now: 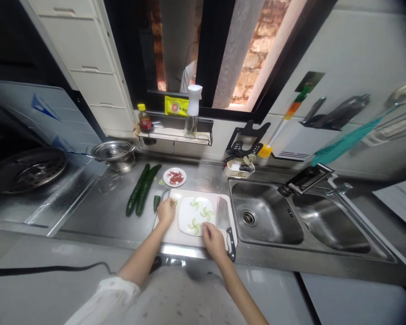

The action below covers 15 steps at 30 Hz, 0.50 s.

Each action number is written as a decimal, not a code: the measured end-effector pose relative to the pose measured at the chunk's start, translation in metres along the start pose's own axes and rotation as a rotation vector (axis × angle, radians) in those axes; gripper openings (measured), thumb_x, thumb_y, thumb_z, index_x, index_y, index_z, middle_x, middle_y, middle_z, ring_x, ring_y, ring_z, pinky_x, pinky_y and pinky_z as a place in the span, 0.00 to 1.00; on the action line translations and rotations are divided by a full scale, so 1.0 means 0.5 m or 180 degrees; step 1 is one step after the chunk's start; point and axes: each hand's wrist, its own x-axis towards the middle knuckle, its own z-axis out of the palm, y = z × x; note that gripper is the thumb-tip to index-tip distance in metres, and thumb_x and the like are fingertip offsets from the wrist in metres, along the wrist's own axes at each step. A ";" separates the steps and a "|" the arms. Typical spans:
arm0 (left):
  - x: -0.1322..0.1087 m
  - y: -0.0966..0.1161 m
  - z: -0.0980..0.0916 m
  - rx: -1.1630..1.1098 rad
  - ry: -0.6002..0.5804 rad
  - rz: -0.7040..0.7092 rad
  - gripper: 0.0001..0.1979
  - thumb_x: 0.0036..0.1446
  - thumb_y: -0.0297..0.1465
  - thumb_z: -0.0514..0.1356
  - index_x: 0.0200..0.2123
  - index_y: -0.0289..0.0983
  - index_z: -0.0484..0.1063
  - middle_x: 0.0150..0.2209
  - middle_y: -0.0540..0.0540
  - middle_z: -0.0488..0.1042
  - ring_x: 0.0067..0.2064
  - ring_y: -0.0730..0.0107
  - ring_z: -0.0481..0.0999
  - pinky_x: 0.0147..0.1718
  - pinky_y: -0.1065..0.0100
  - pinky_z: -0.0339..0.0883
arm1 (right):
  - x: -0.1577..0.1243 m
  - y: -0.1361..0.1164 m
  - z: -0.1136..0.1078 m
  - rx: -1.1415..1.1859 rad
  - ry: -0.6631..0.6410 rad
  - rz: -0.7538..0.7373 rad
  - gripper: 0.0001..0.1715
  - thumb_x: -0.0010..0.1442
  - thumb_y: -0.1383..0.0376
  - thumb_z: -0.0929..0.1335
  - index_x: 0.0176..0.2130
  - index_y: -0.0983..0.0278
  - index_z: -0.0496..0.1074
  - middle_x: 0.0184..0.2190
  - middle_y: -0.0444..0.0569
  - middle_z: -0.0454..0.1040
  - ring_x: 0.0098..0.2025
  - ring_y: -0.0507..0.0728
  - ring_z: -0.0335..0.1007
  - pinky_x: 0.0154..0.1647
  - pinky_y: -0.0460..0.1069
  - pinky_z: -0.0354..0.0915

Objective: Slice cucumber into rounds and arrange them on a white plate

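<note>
My left hand (pixel 166 211) is closed over the left side of the pale cutting board (pixel 176 239), with a light green cucumber slice (pixel 175 202) at its fingertips. Fingers pinched together, my right hand (pixel 214 240) is at the lower right edge of a white square plate (pixel 185 219); whatever it may hold is too small to make out. Cucumber slices form three pinwheel shapes on the plate, one of them a pinwheel (pixel 207 213) near my right fingers. A cleaver (pixel 223 213) with a black handle lies along the board's right side. Left of my left hand is a cut cucumber piece (pixel 156 203).
Two whole cucumbers (pixel 142 189) lie to the left, and a small white dish (pixel 169 182) of red bits is behind the board. A steel pot (pixel 117 158) stands at back left. The double sink (pixel 267 237) borders the board's right. A shelf (pixel 176 135) holds bottles.
</note>
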 end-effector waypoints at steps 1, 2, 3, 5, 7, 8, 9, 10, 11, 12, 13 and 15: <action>-0.002 0.002 0.000 -0.0270 -0.0005 -0.0005 0.06 0.55 0.29 0.58 0.34 0.39 0.74 0.34 0.45 0.77 0.39 0.64 0.74 0.39 0.67 0.61 | 0.002 -0.001 0.002 0.0025 -0.0002 0.0016 0.17 0.63 0.62 0.60 0.42 0.64 0.75 0.41 0.54 0.78 0.43 0.59 0.74 0.47 0.52 0.67; -0.005 0.004 0.000 -0.0580 -0.0036 0.0005 0.05 0.54 0.30 0.59 0.34 0.39 0.74 0.33 0.46 0.77 0.38 0.65 0.74 0.38 0.68 0.62 | 0.004 -0.003 0.002 0.0052 0.0004 0.0036 0.17 0.62 0.62 0.60 0.42 0.64 0.75 0.41 0.53 0.78 0.43 0.59 0.73 0.46 0.52 0.67; -0.009 0.007 0.000 -0.0908 -0.0093 0.0028 0.05 0.52 0.31 0.60 0.33 0.38 0.74 0.32 0.46 0.76 0.36 0.66 0.75 0.37 0.68 0.63 | 0.007 -0.006 0.003 0.0081 0.0020 0.0055 0.17 0.62 0.62 0.60 0.42 0.64 0.75 0.41 0.53 0.78 0.43 0.59 0.73 0.46 0.52 0.67; -0.023 0.016 -0.003 -0.1508 -0.0267 0.0123 0.05 0.50 0.31 0.61 0.32 0.36 0.74 0.30 0.47 0.76 0.33 0.67 0.74 0.35 0.69 0.64 | 0.016 -0.012 0.002 0.0152 0.0065 0.0067 0.17 0.62 0.62 0.60 0.43 0.64 0.74 0.40 0.53 0.77 0.43 0.59 0.73 0.46 0.52 0.67; -0.043 0.027 -0.009 -0.1921 -0.0498 0.0274 0.05 0.48 0.30 0.61 0.30 0.35 0.74 0.29 0.47 0.75 0.32 0.69 0.74 0.34 0.69 0.65 | 0.026 -0.022 0.002 0.0224 0.0107 0.0032 0.17 0.61 0.62 0.61 0.44 0.64 0.74 0.40 0.53 0.77 0.42 0.58 0.73 0.45 0.52 0.67; -0.055 0.033 -0.013 -0.2046 -0.0633 0.0375 0.06 0.47 0.30 0.61 0.31 0.35 0.74 0.30 0.47 0.76 0.32 0.69 0.74 0.34 0.69 0.65 | 0.031 -0.027 0.002 0.0258 0.0117 0.0005 0.17 0.61 0.61 0.61 0.44 0.64 0.74 0.40 0.53 0.77 0.41 0.58 0.72 0.44 0.51 0.67; -0.067 0.039 -0.018 -0.2169 -0.0769 0.0458 0.06 0.47 0.30 0.62 0.31 0.35 0.74 0.30 0.47 0.76 0.32 0.69 0.74 0.35 0.70 0.65 | 0.037 -0.032 0.003 0.0289 0.0118 -0.0024 0.17 0.61 0.61 0.61 0.45 0.64 0.74 0.40 0.53 0.77 0.40 0.58 0.72 0.43 0.51 0.67; -0.079 0.046 -0.024 -0.2276 -0.0897 0.0544 0.07 0.47 0.30 0.61 0.32 0.35 0.75 0.31 0.47 0.76 0.33 0.70 0.74 0.35 0.70 0.66 | 0.042 -0.037 0.004 0.0317 0.0113 -0.0052 0.17 0.61 0.61 0.61 0.45 0.64 0.74 0.40 0.53 0.77 0.39 0.57 0.72 0.43 0.51 0.67; -0.090 0.053 -0.030 -0.2343 -0.0994 0.0608 0.07 0.48 0.31 0.61 0.32 0.35 0.75 0.31 0.46 0.76 0.33 0.69 0.74 0.35 0.70 0.66 | 0.046 -0.043 0.006 0.0342 0.0103 -0.0077 0.18 0.62 0.61 0.62 0.46 0.64 0.73 0.40 0.53 0.76 0.39 0.57 0.72 0.43 0.51 0.67; -0.099 0.060 -0.037 -0.2371 -0.1041 0.0656 0.07 0.48 0.31 0.61 0.32 0.34 0.75 0.31 0.46 0.76 0.33 0.70 0.74 0.35 0.70 0.66 | 0.050 -0.048 0.007 0.0362 0.0083 -0.0100 0.18 0.62 0.61 0.62 0.47 0.64 0.73 0.40 0.53 0.76 0.38 0.57 0.72 0.42 0.51 0.67; -0.108 0.066 -0.044 -0.2368 -0.1067 0.0700 0.08 0.48 0.31 0.61 0.32 0.34 0.75 0.30 0.47 0.76 0.32 0.70 0.73 0.35 0.70 0.66 | 0.054 -0.053 0.009 0.0379 0.0055 -0.0120 0.18 0.62 0.61 0.62 0.47 0.64 0.73 0.40 0.53 0.76 0.38 0.57 0.71 0.42 0.51 0.67; -0.121 0.078 -0.057 -0.2351 -0.1102 0.0781 0.08 0.48 0.31 0.61 0.33 0.35 0.75 0.29 0.48 0.75 0.32 0.70 0.72 0.35 0.70 0.65 | 0.059 -0.062 0.011 0.0391 -0.0040 -0.0177 0.18 0.62 0.61 0.61 0.46 0.64 0.73 0.40 0.53 0.76 0.40 0.57 0.71 0.43 0.51 0.66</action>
